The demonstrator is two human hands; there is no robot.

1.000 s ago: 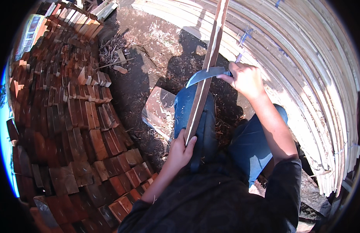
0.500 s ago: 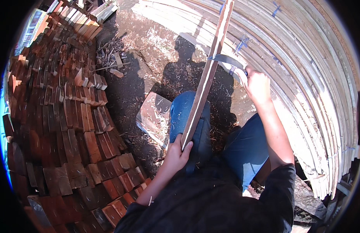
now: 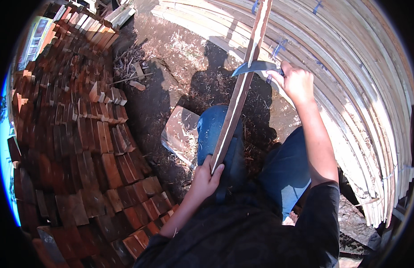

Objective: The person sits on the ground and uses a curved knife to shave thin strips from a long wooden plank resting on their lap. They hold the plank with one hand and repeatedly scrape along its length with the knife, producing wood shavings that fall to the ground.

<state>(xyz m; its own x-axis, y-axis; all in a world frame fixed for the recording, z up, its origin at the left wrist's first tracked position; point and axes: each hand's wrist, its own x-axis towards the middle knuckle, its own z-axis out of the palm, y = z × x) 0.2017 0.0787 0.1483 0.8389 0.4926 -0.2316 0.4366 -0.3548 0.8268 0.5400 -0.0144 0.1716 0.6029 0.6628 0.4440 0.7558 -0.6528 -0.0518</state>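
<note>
A long, narrow wooden strip (image 3: 239, 96) slants up and away in front of me, dark brown with a pale streak along its edge. Its near end is wrapped by the fingers of my left hand (image 3: 205, 179), beside my left knee. My right hand (image 3: 298, 82) grips the handle of a curved knife (image 3: 255, 67), mostly hidden in the fist. The blade lies across the strip well above my left hand, its pointed tip reaching past the strip's left side. The far end of the strip runs out of the picture at the top.
Stacked reddish-brown wood blocks (image 3: 86, 172) fill the left side. Long pale wood strips (image 3: 349, 76), tied with blue bands, lie along the right and far side. A flat block (image 3: 180, 131) strewn with shavings sits by my left knee. Wood scraps (image 3: 134, 67) litter the ground.
The knife's blade has turned and now reaches farther left across the strip. My right hand has shifted slightly with it. The left hand keeps its hold on the strip's near end.
</note>
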